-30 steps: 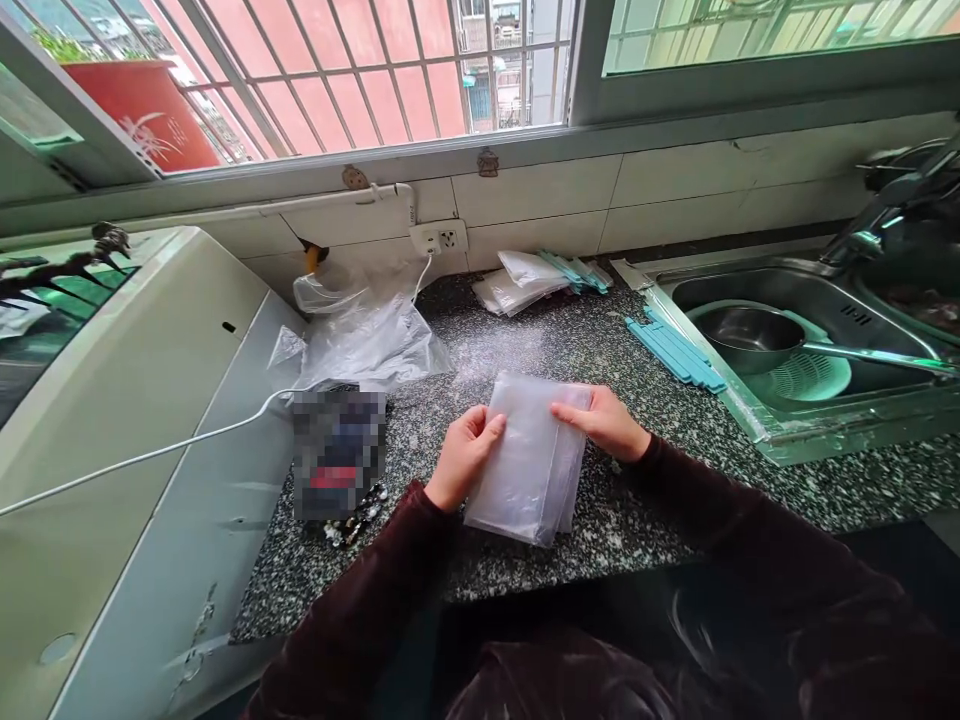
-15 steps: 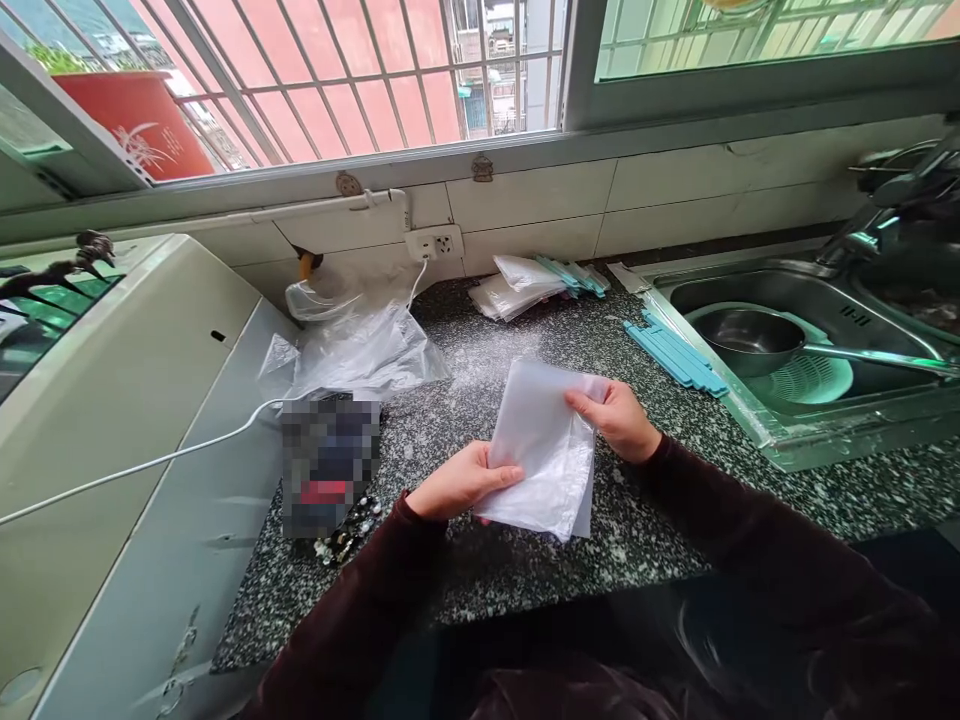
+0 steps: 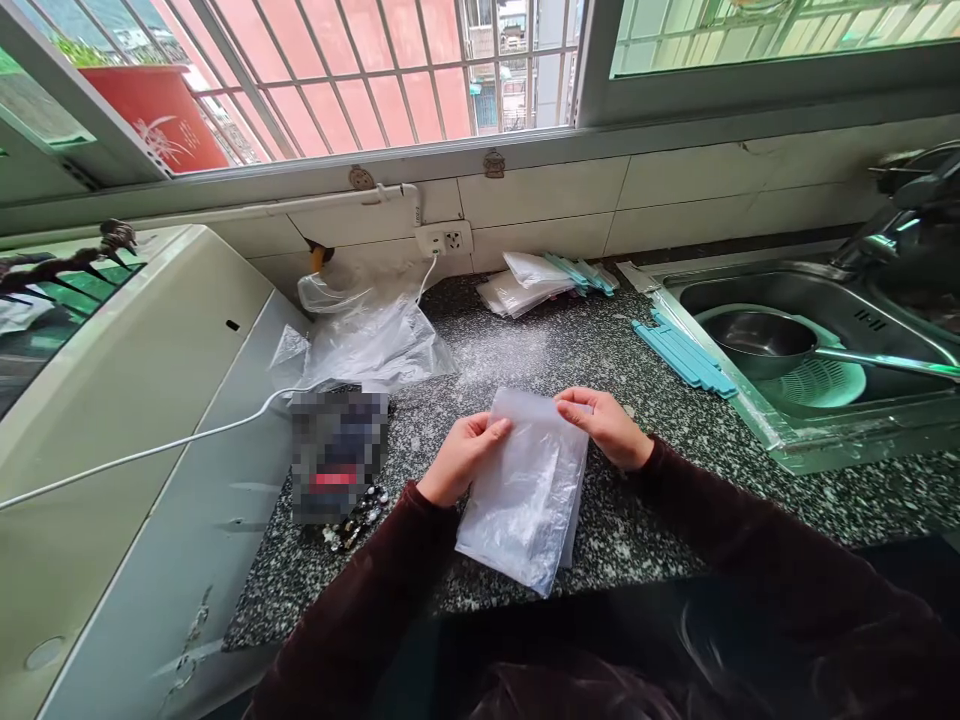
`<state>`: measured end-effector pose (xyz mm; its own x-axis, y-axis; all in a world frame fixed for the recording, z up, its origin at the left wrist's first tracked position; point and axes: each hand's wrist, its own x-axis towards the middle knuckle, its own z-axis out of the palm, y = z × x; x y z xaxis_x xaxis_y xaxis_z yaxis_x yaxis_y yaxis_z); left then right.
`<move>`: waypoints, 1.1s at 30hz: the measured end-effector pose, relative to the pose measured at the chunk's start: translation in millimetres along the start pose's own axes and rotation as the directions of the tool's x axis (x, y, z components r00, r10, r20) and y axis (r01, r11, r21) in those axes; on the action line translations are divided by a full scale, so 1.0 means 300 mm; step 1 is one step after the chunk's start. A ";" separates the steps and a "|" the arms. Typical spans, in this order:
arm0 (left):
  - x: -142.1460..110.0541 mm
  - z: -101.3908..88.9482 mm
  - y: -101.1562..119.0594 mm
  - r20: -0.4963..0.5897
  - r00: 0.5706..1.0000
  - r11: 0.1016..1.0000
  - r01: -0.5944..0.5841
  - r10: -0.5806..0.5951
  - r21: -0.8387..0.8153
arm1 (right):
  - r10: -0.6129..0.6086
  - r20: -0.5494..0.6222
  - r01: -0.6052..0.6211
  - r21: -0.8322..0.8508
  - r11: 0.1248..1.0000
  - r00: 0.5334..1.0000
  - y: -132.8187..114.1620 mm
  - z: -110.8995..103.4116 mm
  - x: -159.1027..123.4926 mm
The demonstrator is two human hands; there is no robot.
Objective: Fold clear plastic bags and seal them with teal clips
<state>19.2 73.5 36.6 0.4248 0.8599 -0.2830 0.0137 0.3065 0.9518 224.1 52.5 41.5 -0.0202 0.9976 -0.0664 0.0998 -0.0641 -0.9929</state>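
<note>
Milky plastic bag (image 3: 521, 500) held over the speckled bench (image 3: 424, 435)! Left hand (image 3: 459, 460) grips its upper left edge, right hand (image 3: 606, 427) pinches the upper right corner, and blue strips (image 3: 684, 356) lie beside the sink (image 3: 847, 432).

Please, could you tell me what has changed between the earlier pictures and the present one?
Since half a second ago, the left hand has moved up the side of the clear plastic, from lower down to near its upper left corner. The lower end of the plastic now reaches lower in the view. Both hands hold it in every picture, the right hand at the upper right. The blue strips and pan stayed in place.
</note>
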 end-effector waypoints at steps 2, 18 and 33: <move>-0.008 0.005 0.008 0.046 0.999 1.000 0.016 -0.018 0.027 | 0.031 0.032 -0.030 -0.019 0.999 0.999 -0.007 -0.014 0.006; 0.013 -0.003 0.008 -0.122 0.982 0.990 -0.144 0.142 -0.004 | -0.008 0.162 0.041 -0.202 0.979 0.987 0.005 -0.014 0.009; 0.000 -0.039 0.042 0.255 0.953 0.963 0.101 -0.166 0.249 | -0.185 -0.284 0.178 -0.049 0.983 0.941 0.010 -0.100 0.055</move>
<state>8.9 82.1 47.2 0.6332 0.6643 -0.3973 0.2812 0.2807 0.9177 253.9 69.6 40.4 0.2449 0.9580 0.1490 0.1429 0.1163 -0.9829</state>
